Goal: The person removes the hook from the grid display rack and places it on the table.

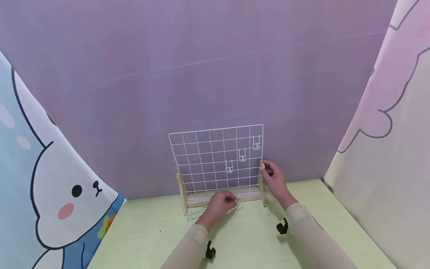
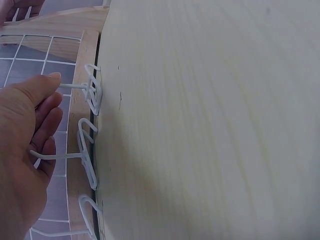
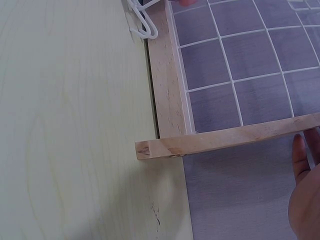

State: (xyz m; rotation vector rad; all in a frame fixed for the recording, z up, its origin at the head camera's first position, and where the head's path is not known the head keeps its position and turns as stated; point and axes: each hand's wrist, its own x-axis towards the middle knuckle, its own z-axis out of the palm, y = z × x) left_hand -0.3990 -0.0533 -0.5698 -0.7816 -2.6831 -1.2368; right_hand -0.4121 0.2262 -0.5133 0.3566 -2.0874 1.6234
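A white wire grid rack [image 1: 215, 153] stands in a wooden base on the table, with three white wire hooks [image 1: 242, 155] hanging on its right half. Low in front of the base, my left hand [image 1: 220, 204] pinches the prong of a white wire hook [image 2: 91, 92] between thumb and fingers. More loose hooks [image 2: 86, 155] lean along the wooden base bar [image 2: 80, 185], one prong passing by the lower fingers. At the right wooden post [image 3: 225, 141], my right hand [image 1: 276, 182] grips the post's upper end. Its thumb is hidden in the right wrist view.
The pale wooden table [image 1: 144, 231] extends before the rack. A purple backdrop [image 1: 215, 74] rises close behind it. Printed cartoon panels stand at the left [image 1: 43, 179] and right [image 1: 386, 168]. Black wrist cameras [image 1: 210, 250] sit beside the sleeves.
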